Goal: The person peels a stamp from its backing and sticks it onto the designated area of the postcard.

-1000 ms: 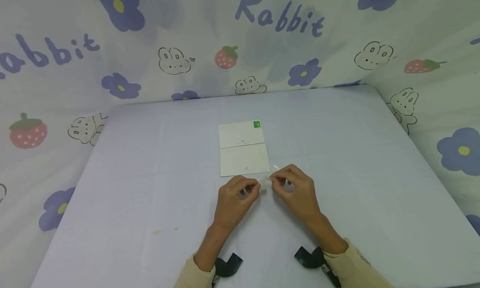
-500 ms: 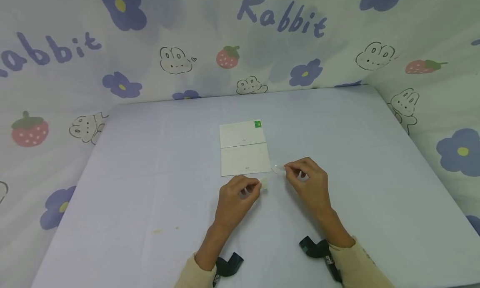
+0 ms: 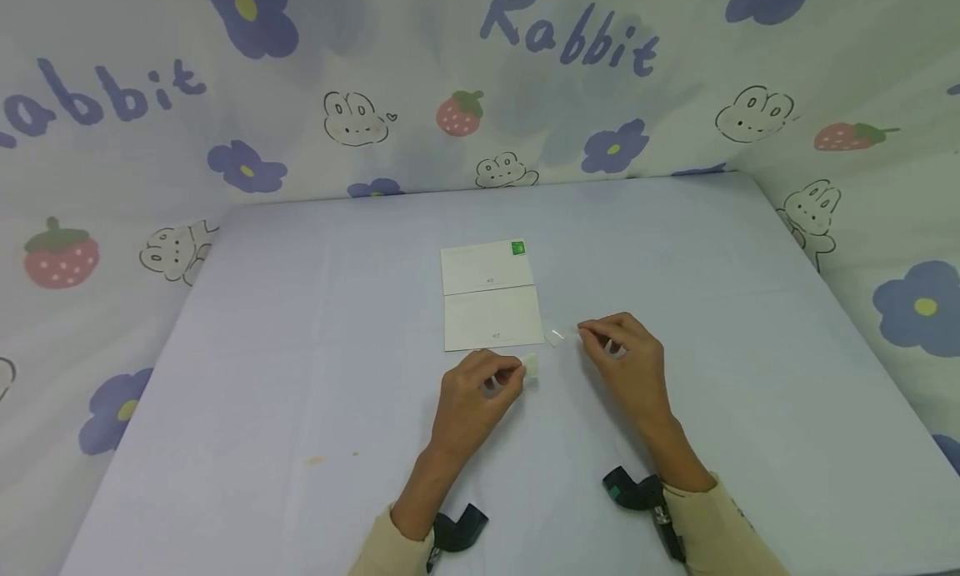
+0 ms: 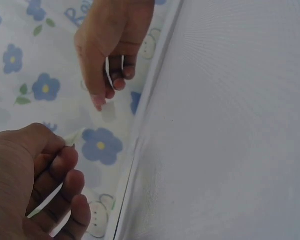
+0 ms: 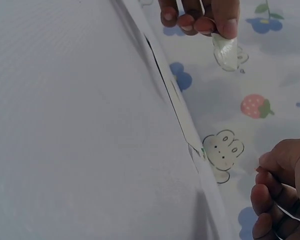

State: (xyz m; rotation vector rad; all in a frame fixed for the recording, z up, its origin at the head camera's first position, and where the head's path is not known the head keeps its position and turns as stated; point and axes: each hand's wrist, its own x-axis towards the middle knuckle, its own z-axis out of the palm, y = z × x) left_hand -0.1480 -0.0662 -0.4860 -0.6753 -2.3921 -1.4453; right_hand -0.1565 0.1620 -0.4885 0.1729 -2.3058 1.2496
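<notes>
Between thumb and fingertips, my left hand (image 3: 476, 397) pinches a small pale, translucent sticker-like piece (image 3: 531, 366), which looks glossy in the right wrist view (image 5: 226, 52). My right hand (image 3: 630, 363) is to its right, apart from it, with thumb and forefinger pinched together. At its tips the left wrist view shows a small clear piece of film (image 4: 108, 112); it is barely visible from the head. Just beyond both hands lies a white folded card or pair of envelopes (image 3: 491, 318), with a line across its middle and a green stamp (image 3: 518, 247) at its far right corner.
A clear, shiny scrap (image 3: 555, 336) appears by the card's near right corner. The white-covered table (image 3: 300, 309) has small yellowish stains (image 3: 315, 460) at left. Behind it hangs a patterned cloth (image 3: 405, 51). Dark wrist camera mounts (image 3: 633, 488) sit at both sleeves.
My right hand has moved away from the left, to the right and slightly farther from me, pulling apart from the pale piece. My left hand has stayed nearly still, and the card has not moved.
</notes>
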